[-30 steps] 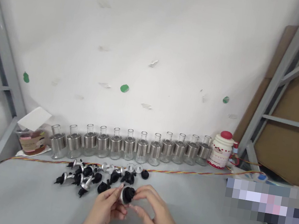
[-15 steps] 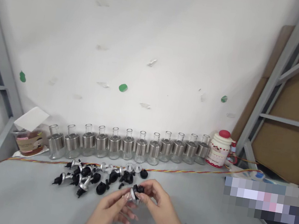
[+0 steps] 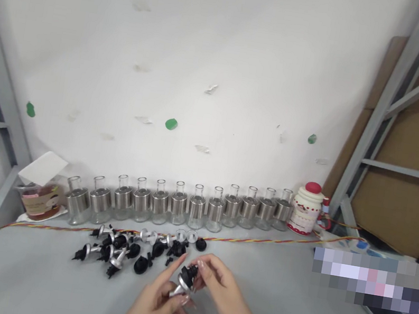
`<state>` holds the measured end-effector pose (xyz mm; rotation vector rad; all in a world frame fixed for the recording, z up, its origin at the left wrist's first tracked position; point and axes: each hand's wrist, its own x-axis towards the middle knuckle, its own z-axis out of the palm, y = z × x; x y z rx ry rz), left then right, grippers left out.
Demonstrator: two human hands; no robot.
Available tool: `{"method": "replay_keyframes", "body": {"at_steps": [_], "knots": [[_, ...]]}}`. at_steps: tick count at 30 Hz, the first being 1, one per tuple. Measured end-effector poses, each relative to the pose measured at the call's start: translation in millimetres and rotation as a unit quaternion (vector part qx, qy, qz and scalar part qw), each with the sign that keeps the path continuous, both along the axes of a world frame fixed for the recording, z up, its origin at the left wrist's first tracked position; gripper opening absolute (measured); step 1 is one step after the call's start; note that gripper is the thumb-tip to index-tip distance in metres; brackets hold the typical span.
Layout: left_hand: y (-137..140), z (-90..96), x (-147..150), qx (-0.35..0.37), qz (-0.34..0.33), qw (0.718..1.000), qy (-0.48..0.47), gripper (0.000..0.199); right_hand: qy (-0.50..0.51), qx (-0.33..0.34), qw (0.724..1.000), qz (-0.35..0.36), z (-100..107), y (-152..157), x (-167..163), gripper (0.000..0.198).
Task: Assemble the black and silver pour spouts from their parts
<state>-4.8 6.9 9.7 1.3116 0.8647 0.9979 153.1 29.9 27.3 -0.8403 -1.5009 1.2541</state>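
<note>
Between my two hands is a bottle pourer [image 3: 186,277], its black ridged stopper pointing up and its silver spout slanting down to the left. My left hand [image 3: 160,296] grips the spout end between thumb and fingers, with the index finger stretched up alongside. At the black stopper, my right hand [image 3: 218,284] has its fingertips closed on the far end. To the left lies a loose pile of pourers [image 3: 109,250] with silver collars. Nearer my hands are black round caps [image 3: 141,264] and clear or silver discs [image 3: 180,236].
A row of several glass bottles with steel sleeves [image 3: 179,203] stands along the wall. A lidded white jar [image 3: 305,210] ends the row on the right, a paper-topped tub [image 3: 42,198] on the left. A twisted red-yellow cord [image 3: 259,241] crosses the grey table [image 3: 290,299].
The pourer has tilted so that its stopper points upward and its spout shows. My left index finger has lifted and straightened; my left thumb has moved lower.
</note>
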Motion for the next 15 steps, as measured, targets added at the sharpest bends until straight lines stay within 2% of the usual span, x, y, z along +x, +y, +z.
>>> {"method": "replay_keyframes", "body": {"at_steps": [1,4,8,12,15], "knots": [[1,-2.9,-1,0.012,0.005,1.0,0.01,0.075,0.021,-0.023,1.0,0.002,-3,1,-2,0.026],[8,-16.4,-3,0.056,0.025,0.996,0.057,0.075,0.026,-0.036,0.999,0.011,-13,4,-8,0.026],[13,-30.4,-6,0.068,0.01,0.994,0.088,0.068,0.0,-0.017,1.0,0.008,-16,4,-5,0.022],[13,-27.5,-7,0.046,-0.001,0.997,0.062,0.064,0.026,0.006,0.998,0.053,-7,3,3,0.021],[11,-21.4,-5,0.043,-0.018,0.996,0.074,0.061,0.046,-0.003,0.995,0.089,-5,3,5,0.022]]}}
